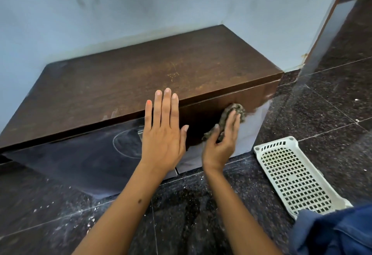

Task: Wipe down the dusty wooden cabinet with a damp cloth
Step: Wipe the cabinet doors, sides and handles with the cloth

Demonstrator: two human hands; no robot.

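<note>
A low dark-brown wooden cabinet stands against the pale blue wall. Its front panel is grey with dust on the left and far right, with a dark wiped patch in the middle. My left hand lies flat with straight fingers over the front top edge of the cabinet. My right hand presses a crumpled grey-brown cloth against the front panel, fingers nearly straight on the cloth. Part of the cloth is hidden under the hand.
A white perforated plastic basket lies on the dark speckled granite floor to the right of the cabinet. White dust flecks dot the floor. A wall corner and door frame rise at the right. Blue fabric fills the lower right corner.
</note>
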